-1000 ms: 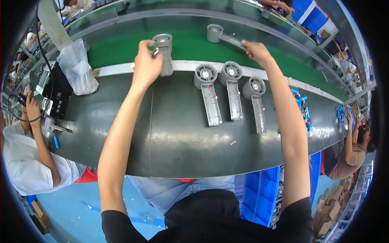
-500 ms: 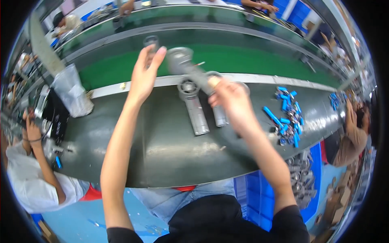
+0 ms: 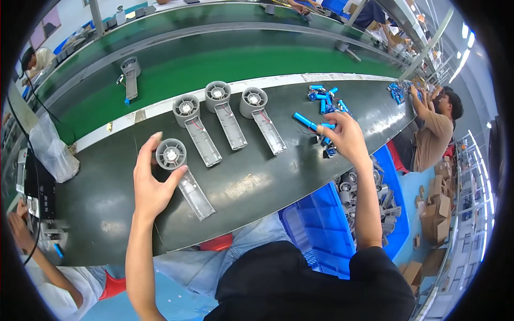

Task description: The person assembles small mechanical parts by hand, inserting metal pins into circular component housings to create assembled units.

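My left hand (image 3: pixel 152 184) curls its thumb and fingers around the round fan end of a grey plastic housing (image 3: pixel 197 199), which lies on the dark table with its open trough toward me. Three similar grey housings (image 3: pixel 203 143) (image 3: pixel 230 124) (image 3: pixel 269 131) lie beyond it in a row, thin red wires showing in their troughs. To the right, my right hand (image 3: pixel 347 138) reaches into a pile of blue cylindrical batteries with wires and small boards (image 3: pixel 317 96). Its thumb and fingers close about one blue battery (image 3: pixel 327 125), partly hidden by the fingers.
Past the white rail (image 3: pixel 278 80), a green conveyor belt (image 3: pixel 176 80) carries a housing with a blue part (image 3: pixel 130 80). A blue bin of grey housings (image 3: pixel 393 208) stands below the table's right side. A clear plastic bag (image 3: pixel 53 147) hangs at left; co-workers sit on both sides.
My right hand has let go of the grey housing it carried and moved right to the batteries. My left hand has come back from over the belt to a housing. The view has turned rightward.
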The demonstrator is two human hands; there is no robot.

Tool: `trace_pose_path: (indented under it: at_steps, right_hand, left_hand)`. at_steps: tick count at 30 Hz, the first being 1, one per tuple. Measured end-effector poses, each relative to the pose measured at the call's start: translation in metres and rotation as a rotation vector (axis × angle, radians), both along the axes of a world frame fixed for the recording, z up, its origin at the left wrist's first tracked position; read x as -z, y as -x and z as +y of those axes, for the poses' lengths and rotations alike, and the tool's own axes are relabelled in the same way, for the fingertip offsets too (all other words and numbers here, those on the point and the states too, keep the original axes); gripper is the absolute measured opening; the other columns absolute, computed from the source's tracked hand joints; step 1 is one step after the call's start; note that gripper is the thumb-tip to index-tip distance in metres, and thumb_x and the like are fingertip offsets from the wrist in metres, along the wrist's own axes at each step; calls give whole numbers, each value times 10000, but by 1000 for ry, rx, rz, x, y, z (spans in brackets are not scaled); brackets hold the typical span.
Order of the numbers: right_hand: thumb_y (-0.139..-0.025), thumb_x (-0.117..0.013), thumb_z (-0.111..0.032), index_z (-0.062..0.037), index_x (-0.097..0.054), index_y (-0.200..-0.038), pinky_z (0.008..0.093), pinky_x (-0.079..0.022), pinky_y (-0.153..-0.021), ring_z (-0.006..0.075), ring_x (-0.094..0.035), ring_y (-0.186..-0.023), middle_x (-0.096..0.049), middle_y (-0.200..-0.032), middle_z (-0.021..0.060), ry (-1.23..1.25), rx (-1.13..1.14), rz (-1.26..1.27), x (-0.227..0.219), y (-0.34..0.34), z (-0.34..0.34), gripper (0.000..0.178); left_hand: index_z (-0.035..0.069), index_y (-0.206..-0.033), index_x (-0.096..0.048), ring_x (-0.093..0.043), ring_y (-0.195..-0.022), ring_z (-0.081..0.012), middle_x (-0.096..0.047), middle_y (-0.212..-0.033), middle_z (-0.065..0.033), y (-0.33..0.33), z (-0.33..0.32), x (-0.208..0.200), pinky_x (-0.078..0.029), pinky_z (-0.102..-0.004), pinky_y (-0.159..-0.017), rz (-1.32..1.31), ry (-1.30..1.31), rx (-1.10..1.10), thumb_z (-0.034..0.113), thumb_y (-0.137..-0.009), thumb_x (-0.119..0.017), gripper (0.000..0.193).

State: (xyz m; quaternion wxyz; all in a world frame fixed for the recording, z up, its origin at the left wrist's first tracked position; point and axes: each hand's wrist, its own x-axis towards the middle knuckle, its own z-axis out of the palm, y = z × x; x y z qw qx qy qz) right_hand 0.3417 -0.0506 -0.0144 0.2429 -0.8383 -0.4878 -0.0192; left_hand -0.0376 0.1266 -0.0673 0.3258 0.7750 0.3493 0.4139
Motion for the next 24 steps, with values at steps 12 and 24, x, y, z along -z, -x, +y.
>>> trace_pose_path:
  at_steps: [12,24]
  right_hand:
    - [-907,-713,-154,4,-635,-1095,252,-506,-733,89,-632,-822,-682,-911,41,-277,-94,662,5,-20,-14,258]
    - [-1018,-566,-326,-23,-673,-1183,197,-420,-643,41,-495,-696,-572,-817,-29,-189,-140,647,-29,-27,-10,361]
  left_hand:
    - [15,-1317,-552,-609,-1117,-242,-610,-1211,-119,-2,-3,2,-464,-347,-979,81,-11,59,85,-768,-785,601]
    - [33,-1296,-568,-611,-1015,-252,-610,-1144,-116,-4,-2,2,-492,-332,-813,70,-63,56,141,-758,-806,598]
